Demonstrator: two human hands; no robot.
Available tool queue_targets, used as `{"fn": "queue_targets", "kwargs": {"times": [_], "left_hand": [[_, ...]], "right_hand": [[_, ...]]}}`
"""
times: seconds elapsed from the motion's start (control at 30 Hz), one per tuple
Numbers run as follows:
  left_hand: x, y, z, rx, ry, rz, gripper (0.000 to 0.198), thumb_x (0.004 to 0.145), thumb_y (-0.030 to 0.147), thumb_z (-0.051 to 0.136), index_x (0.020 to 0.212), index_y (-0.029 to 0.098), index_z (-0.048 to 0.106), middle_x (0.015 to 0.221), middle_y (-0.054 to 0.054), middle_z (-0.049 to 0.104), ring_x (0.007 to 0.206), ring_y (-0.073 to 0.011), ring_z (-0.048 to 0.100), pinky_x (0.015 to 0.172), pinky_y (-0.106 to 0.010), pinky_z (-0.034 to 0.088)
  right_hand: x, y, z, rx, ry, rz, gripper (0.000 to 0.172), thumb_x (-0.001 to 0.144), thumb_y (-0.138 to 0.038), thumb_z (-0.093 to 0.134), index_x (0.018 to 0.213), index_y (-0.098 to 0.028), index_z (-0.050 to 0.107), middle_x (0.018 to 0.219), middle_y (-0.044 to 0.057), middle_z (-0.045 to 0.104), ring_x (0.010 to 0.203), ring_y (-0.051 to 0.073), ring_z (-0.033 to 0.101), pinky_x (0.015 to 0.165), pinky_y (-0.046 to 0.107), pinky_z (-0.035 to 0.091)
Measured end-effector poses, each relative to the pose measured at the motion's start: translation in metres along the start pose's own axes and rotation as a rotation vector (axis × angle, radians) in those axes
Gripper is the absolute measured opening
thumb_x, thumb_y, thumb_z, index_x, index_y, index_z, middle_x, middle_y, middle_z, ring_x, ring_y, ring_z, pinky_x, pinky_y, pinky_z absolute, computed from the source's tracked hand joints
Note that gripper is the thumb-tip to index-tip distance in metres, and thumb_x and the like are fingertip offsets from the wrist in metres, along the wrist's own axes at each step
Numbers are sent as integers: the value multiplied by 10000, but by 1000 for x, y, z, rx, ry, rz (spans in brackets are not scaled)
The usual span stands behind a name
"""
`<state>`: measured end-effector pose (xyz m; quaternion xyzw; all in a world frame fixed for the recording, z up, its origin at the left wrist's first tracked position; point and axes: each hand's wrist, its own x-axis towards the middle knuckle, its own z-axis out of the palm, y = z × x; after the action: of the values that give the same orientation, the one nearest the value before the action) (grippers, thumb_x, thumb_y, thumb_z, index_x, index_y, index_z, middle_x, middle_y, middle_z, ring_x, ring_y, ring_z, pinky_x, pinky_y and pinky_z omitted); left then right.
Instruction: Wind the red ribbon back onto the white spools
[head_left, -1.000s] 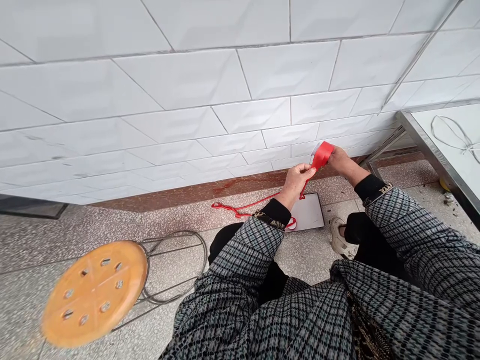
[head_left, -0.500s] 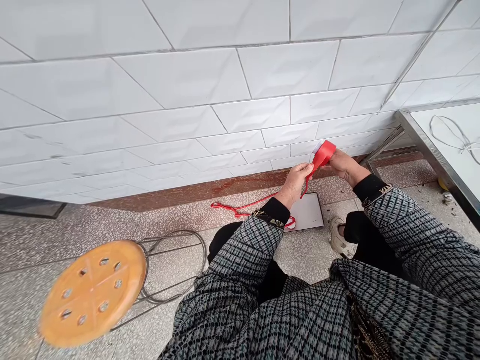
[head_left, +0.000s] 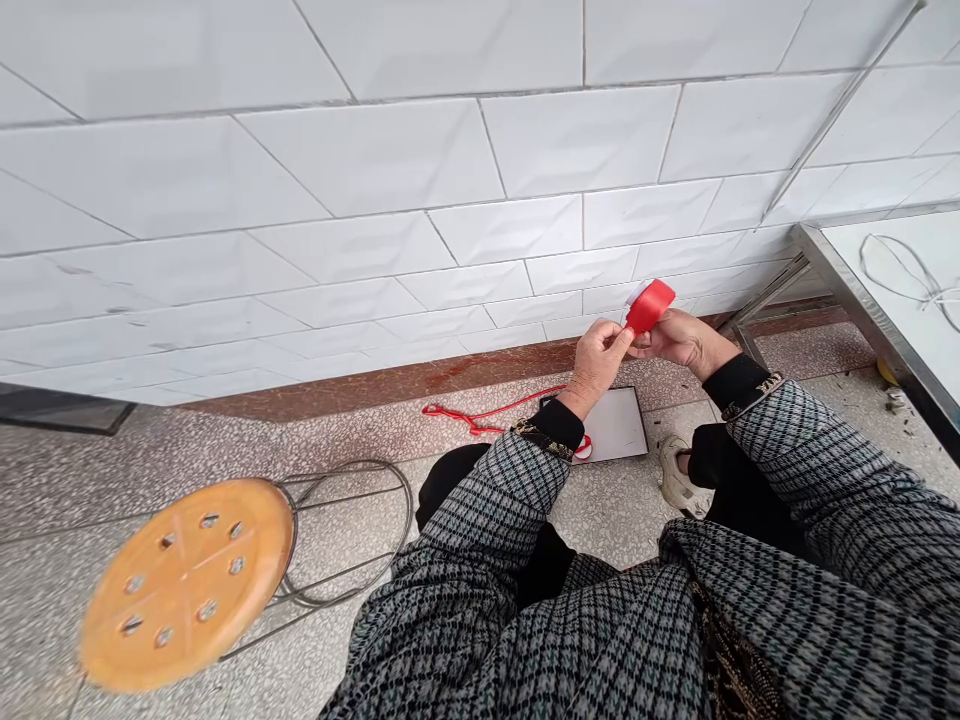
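My right hand (head_left: 679, 338) holds a red roll of ribbon (head_left: 649, 303) with a white core, raised in front of the tiled wall. My left hand (head_left: 598, 360) is closed in a pinch on the red ribbon strand right beside the roll, almost touching the right hand. The loose red ribbon (head_left: 480, 413) trails down from the left hand and lies in loops on the floor near the wall base. Under the hands a white flat board (head_left: 613, 425) lies on the floor.
An orange round stool (head_left: 186, 580) with a wire frame stands at the lower left. A metal-edged white table (head_left: 892, 290) with a thin white cord sits at the right. My knees and a shoe (head_left: 679, 475) are below the hands. White tiled wall ahead.
My left hand has moved up and closer to the roll, shortening the stretch of ribbon between the hands. The roll has turned slightly in my right hand.
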<state>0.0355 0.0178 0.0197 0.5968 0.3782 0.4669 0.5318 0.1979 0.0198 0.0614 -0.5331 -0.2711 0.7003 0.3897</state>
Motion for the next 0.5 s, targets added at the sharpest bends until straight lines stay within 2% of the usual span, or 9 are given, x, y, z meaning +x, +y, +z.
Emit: {"fn": "queue_targets", "kwargs": {"times": [0.13, 0.2, 0.27, 0.33, 0.4, 0.5], "left_hand": [[-2, -2, -1, -145, -117, -136, 436, 889, 491, 692, 615, 207, 507, 595, 28, 480, 595, -118, 438, 638, -284, 392], [0, -6, -2, -173, -112, -157, 445, 868, 518, 725, 626, 203, 523, 647, 12, 528, 611, -120, 471, 634, -281, 420], [2, -9, -4, -121, -59, -98, 421, 846, 499, 768, 642, 196, 557, 856, -48, 654, 764, -157, 604, 707, -300, 501], [3, -7, -8, -36, -20, 6, 375, 841, 443, 790, 654, 189, 587, 1220, -125, 701, 1087, -235, 680, 875, -356, 561], [3, 0, -12, 23, -63, 76, 338, 855, 382, 786, 659, 186, 593, 1525, -159, 604, 1333, -299, 621, 1012, -417, 550], [2, 10, -18, -5, -178, 88, 368, 882, 348, 759, 634, 191, 535, 1665, -174, 504, 1351, -313, 629, 1016, -444, 544]], "right_hand": [[-6, -3, 7, 98, 42, 111, 221, 1020, -128, 449, 839, -195, 556, 590, -37, 555, 528, 97, 453, 849, 342, 583], [-8, -4, 10, 119, 34, 129, 260, 1033, -105, 419, 837, -184, 571, 588, -36, 556, 504, 87, 427, 846, 335, 593], [-10, -4, 11, 124, 13, 137, 272, 1045, -107, 422, 834, -178, 578, 582, -40, 551, 484, 78, 408, 816, 319, 599], [-10, -3, 11, 113, -20, 159, 300, 1064, -121, 412, 817, -173, 575, 572, -41, 541, 471, 72, 401, 775, 302, 600], [-11, -1, 10, 107, -69, 192, 325, 1076, -130, 399, 800, -174, 567, 562, -46, 526, 463, 66, 390, 759, 299, 604], [-14, 1, 11, 103, -146, 228, 272, 1069, -183, 475, 815, -183, 571, 569, -60, 520, 469, 66, 381, 783, 339, 626]]}}
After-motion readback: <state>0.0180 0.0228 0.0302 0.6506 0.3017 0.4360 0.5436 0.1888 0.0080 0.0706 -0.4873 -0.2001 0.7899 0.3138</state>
